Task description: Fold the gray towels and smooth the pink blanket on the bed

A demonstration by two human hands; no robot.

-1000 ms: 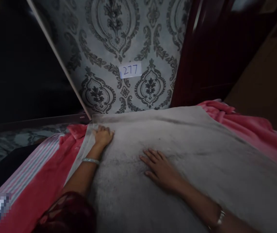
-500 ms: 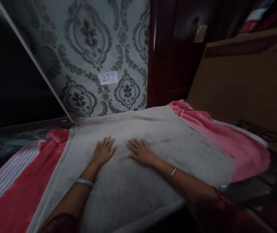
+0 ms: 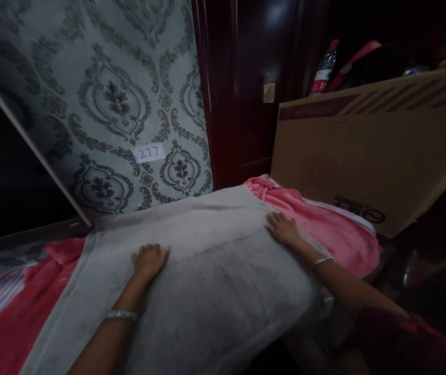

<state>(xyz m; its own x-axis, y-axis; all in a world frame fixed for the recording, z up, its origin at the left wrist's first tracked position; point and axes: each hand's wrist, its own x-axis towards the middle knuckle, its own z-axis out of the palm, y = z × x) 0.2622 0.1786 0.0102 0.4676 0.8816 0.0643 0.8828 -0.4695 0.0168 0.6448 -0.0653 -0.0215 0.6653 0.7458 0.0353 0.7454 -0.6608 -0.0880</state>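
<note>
Head view: both open hands (image 3: 149,260) press grey cloth (image 3: 223,271) below a label (image 3: 149,153) reading "277".

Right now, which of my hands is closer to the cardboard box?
Your right hand. It rests at the gray cloth's right edge, beside the pink blanket, just short of the box. Your left hand lies farther left on the cloth.

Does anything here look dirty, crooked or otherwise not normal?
The grey cloth has dark, smudgy streaks, perhaps creases or stains; I cannot tell which. The pink blanket is bunched beside its far right corner. The paper marked 277 looks slightly tilted on the wall.
</note>
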